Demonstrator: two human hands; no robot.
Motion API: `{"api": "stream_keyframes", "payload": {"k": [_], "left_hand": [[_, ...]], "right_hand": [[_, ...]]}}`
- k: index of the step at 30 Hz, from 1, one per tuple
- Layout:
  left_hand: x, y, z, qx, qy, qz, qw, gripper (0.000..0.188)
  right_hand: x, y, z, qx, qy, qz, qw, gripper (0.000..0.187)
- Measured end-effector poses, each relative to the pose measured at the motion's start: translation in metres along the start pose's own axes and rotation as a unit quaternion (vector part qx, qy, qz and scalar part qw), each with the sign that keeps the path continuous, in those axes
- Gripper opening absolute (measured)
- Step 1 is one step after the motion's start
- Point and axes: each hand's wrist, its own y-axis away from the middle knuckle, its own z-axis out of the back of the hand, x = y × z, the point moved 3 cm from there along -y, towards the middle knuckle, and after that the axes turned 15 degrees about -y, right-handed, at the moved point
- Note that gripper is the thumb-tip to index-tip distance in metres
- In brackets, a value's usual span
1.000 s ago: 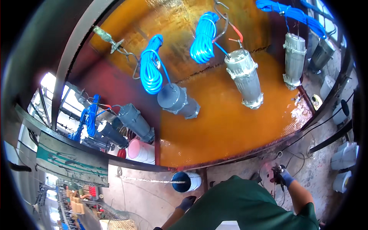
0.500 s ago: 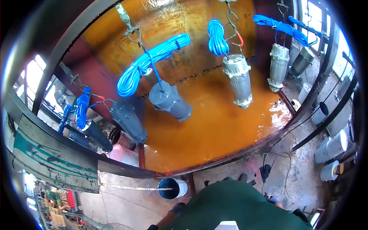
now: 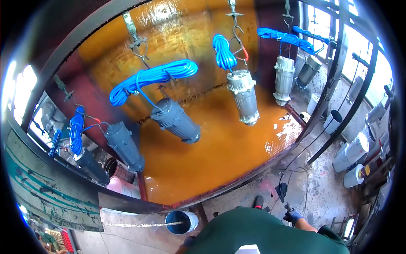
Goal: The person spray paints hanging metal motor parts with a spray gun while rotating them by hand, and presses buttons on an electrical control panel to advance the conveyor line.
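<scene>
My right hand, in a grey-blue glove, is low on the right beside my green clothing, closed round a small dark metal tool that looks like a spray gun. Only part of my left hand shows at the lower edge, in a dark glove with its fingers hidden. Ahead, out of reach of both hands, grey cylindrical pumps hang from hooks. The middle pump tilts under a coil of blue cable. To its right another pump hangs nearly upright with its own blue coil.
Beneath the pumps lies a booth basin of orange-brown liquid, edged by a dark rim. A bucket with a pale stick stands before it. Black hose loops across the floor at right, near white buckets. More pumps hang left.
My right hand has come up and forward, bringing the tool into sight. My left hand has dropped back toward the lower edge. The view has shifted, and the middle pump's cable coil has swung.
</scene>
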Motion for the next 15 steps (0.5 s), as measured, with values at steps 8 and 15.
{"api": "stream_keyframes", "payload": {"k": [8,15], "left_hand": [[0.013,0.016,0.013,0.042,-0.039,0.007,0.998,0.043],[-0.011,-0.006,0.039,0.037,-0.087,-0.028,0.995,0.042]], "right_hand": [[0.015,-0.019,-0.034,0.020,0.144,0.029,0.989,0.052],[0.102,-0.011,-0.066,0.053,0.177,0.220,0.958,0.046]]}}
